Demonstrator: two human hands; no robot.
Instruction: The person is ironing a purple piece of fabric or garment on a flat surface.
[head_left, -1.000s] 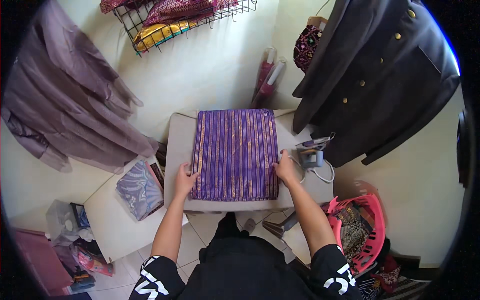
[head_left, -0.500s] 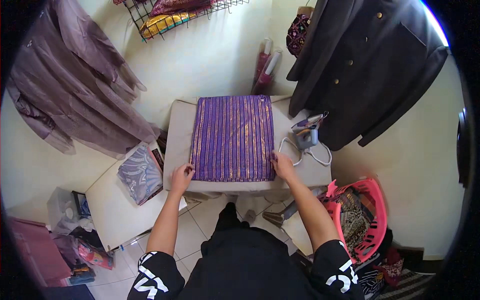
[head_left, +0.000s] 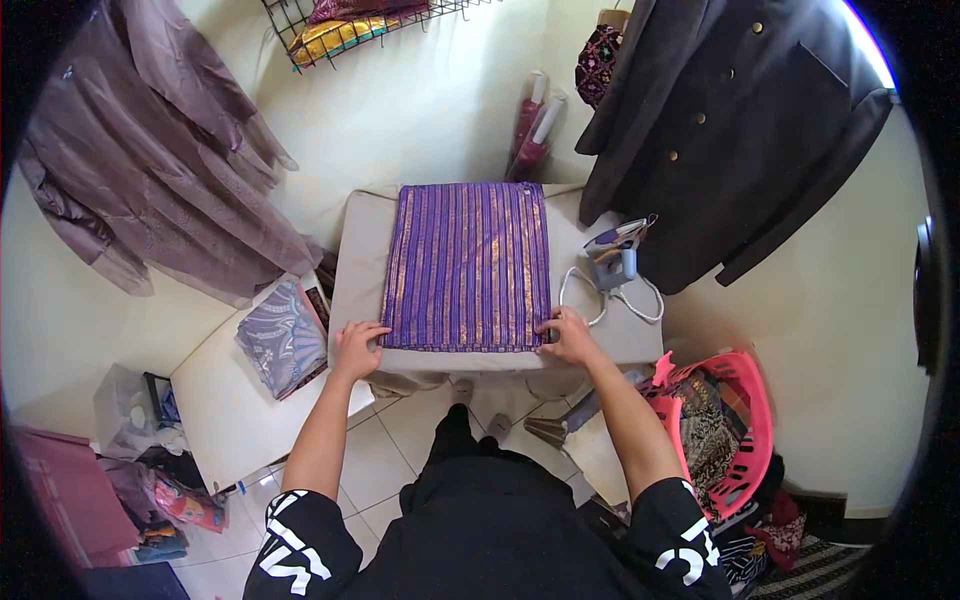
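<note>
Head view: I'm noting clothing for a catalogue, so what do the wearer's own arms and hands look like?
The left sleeve and right sleeve are black and short, each with large, bold white lettering near its hem. Below them the arms are uncovered, and neither the left hand nor the right hand wears a glove.

Folded purple cloth (head_left: 468,265), gold-striped: flat on covered table (head_left: 362,240). Left hand (head_left: 357,347): fingertips at near left corner of cloth. Right hand (head_left: 568,338): fingertips at near right corner. Iron (head_left: 614,265): on table, right of cloth, apart from it; white cord (head_left: 655,300) looped beside. Pink basket (head_left: 757,450): right of table, holds patterned fabrics (head_left: 708,440). Dark jacket (head_left: 680,130): hanging, far right.
</note>
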